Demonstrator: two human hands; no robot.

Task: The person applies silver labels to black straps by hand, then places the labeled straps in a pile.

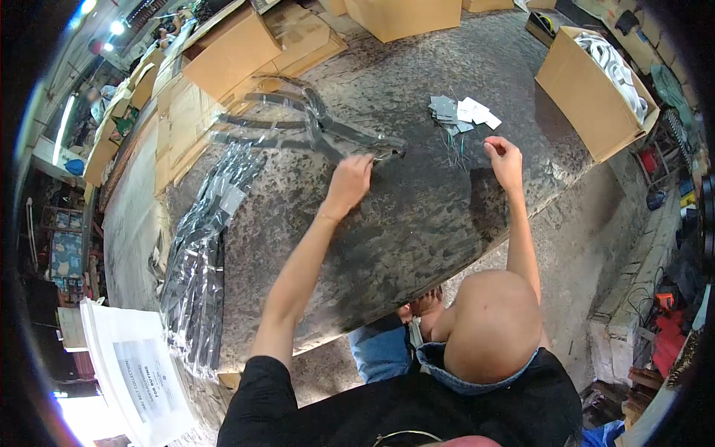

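Observation:
My left hand (350, 183) is closed at the near end of a black belt (350, 134) in clear plastic, its fingertips by the shiny end piece. Several more wrapped black belts (268, 141) fan out to the left of it. My right hand (506, 162) has thumb and forefinger pinched together; whatever they hold is too small to make out. Just beyond it lies a small pile of grey tags (445, 110) with thin strings, and white tags (477, 112) beside them.
A stack of plastic-wrapped belts (197, 268) covers the table's left side, near a labelled white box (141, 380). Cardboard boxes (234, 52) stand at the back; another carton (588, 97) with white coils is at right. Another person's head (491, 328) is close in front of my body.

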